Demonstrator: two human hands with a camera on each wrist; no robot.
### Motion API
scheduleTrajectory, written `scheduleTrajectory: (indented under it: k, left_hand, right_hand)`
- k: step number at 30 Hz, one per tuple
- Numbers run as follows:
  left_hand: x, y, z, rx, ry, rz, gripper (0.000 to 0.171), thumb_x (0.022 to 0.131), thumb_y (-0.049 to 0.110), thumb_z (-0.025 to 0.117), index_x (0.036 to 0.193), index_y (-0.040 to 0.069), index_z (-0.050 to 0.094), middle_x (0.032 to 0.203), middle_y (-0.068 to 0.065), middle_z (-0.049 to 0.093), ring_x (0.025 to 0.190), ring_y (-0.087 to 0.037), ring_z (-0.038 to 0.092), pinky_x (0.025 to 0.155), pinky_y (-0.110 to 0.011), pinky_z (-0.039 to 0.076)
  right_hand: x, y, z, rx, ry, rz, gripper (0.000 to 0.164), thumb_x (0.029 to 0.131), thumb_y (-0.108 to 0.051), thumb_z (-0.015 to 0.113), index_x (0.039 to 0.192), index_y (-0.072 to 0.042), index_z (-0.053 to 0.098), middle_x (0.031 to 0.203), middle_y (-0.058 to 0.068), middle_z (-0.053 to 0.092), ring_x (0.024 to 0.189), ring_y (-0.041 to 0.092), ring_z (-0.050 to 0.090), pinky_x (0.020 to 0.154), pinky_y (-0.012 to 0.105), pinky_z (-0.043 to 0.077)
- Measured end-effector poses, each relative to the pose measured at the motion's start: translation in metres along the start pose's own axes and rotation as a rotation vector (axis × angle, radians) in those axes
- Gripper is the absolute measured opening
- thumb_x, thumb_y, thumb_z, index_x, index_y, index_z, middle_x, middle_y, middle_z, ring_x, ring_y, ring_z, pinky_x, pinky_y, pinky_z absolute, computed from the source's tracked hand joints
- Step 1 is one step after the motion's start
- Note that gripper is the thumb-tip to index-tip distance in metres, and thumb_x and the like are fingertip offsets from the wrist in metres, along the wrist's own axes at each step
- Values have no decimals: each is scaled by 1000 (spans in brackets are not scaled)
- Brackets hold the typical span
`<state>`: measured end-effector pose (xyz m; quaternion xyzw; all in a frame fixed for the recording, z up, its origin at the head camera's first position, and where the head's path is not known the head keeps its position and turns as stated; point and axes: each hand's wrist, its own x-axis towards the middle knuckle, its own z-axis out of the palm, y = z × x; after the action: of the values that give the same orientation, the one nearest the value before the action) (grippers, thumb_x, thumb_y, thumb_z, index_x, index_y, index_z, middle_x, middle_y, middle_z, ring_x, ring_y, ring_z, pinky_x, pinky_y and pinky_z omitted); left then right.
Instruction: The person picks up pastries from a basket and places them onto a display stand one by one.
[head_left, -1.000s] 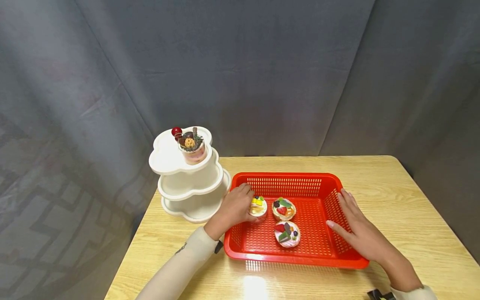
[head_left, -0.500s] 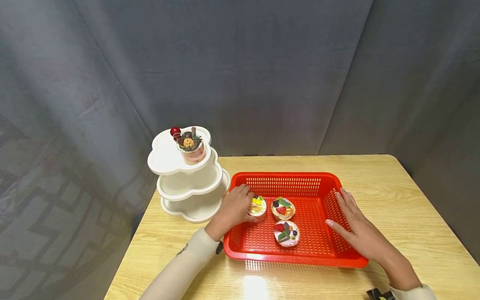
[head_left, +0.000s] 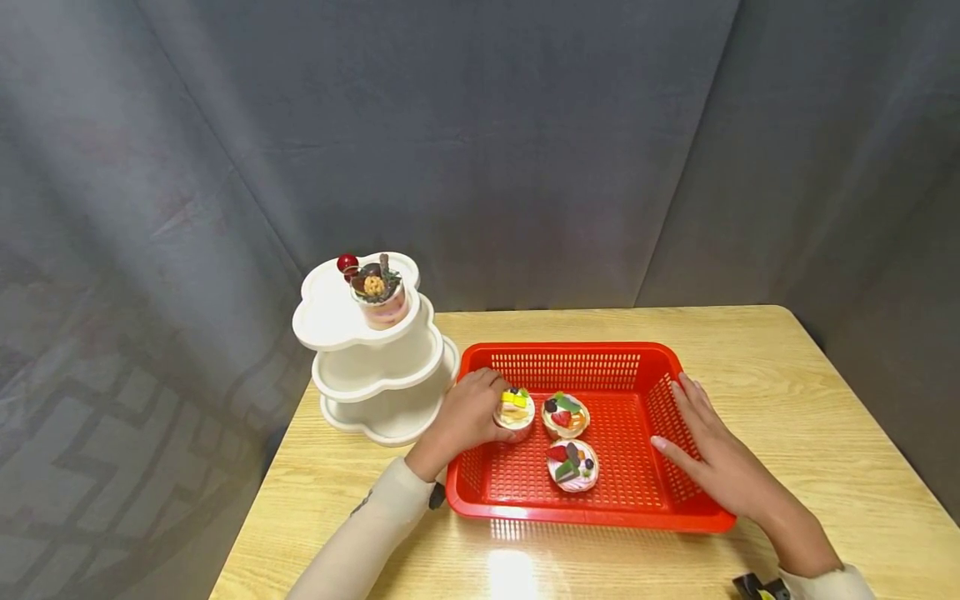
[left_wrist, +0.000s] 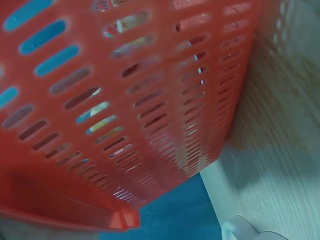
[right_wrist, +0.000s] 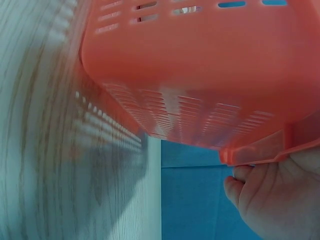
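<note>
- Inspecting from afar, I find the left hand [head_left: 467, 414] clasped on the round, cream-topped cake with yellow cubes [head_left: 517, 412], inside the red perforated plastic basket [head_left: 585, 516].
- Right hand [head_left: 723, 468]: fingers extended, resting at the basket's right rim.
- Step in hand, I judge: securing that cake.
- Next move seemingly calls for a straight lift, clear of the basket wall.

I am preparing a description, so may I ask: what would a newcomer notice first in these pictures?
Most likely the bright red basket on the wooden table, holding three small fruit-topped cakes. Next, perhaps, the left hand over its left side, gripping the leftmost cake. Then the white three-tiered stand to the basket's left, with a dessert cup on top.
</note>
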<state>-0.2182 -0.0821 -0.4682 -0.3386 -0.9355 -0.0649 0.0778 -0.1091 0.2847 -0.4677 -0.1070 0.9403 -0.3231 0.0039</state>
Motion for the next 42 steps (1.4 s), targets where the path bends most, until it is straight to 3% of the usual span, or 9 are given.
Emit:
scheduleTrajectory:
  k: [7,15,21,30,38,42]
  left_hand:
    - [-1,-5,0,-141,-8,-37,73,67,52,91,122,11,65,123,-3,66,122,-21,56,107,-37,43]
    - [-2,-7,-3,-344,10,-109,78,69,51,90,132,16,60,136,-2,61,132,-22,51,102,-52,46]
    - [-4,-8,-4,-428,44,-122,79,71,53,88,134,17,58,135,-1,61,127,-19,53,103,-47,47]
    - [-4,-9,-13,-658,123,-146,77,70,44,92,133,18,57,127,1,63,116,-17,59,101,-43,48]
    - [-6,-11,-17,-897,179,-155,78,70,33,95,134,15,54,126,1,62,115,-19,58,103,-53,46]
    - [-8,-10,-22,-963,193,-170,75,71,25,95,134,17,54,127,0,62,115,-20,59,103,-48,46]
  right_hand:
    - [1,0,1,0,3,-3,89,102,-43,59,163,-11,3,170,7,-9,155,30,-12,107,78,15]
    - [0,-1,0,11,4,-8,89,102,-42,59,163,-10,3,170,9,-9,155,31,-12,108,78,14]
    - [0,-2,-1,19,3,-8,89,102,-41,60,163,-10,3,170,6,-10,155,32,-11,107,79,15]
    - [1,1,0,20,4,-14,89,101,-41,60,163,-11,3,170,7,-9,155,31,-11,107,78,15]
    - [0,-2,-1,21,0,-6,89,102,-40,59,163,-11,2,170,4,-11,155,31,-13,107,79,15]
    - [0,-2,-1,19,-1,-6,89,102,-41,59,163,-11,2,170,5,-10,155,30,-13,107,79,14]
